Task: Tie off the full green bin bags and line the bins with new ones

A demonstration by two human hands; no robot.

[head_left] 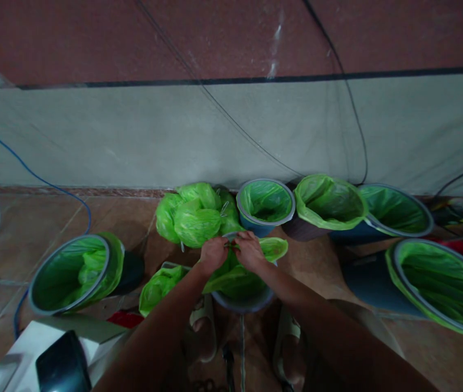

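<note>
**Distribution of Colour and Pattern**

Clock positions are read from the central bin, grey-lilac, with a bright yellow-green liner. Between 10 and 11: bags of similar green, streaked paler. At 2: a dull brown bin. At 3: a dark blue bin, rimmed grey. At 10: a blue cable. At 12: the wall, maroon above a blackish stripe, pale grey below. Floor tiles: brown, with paler joints.
</note>
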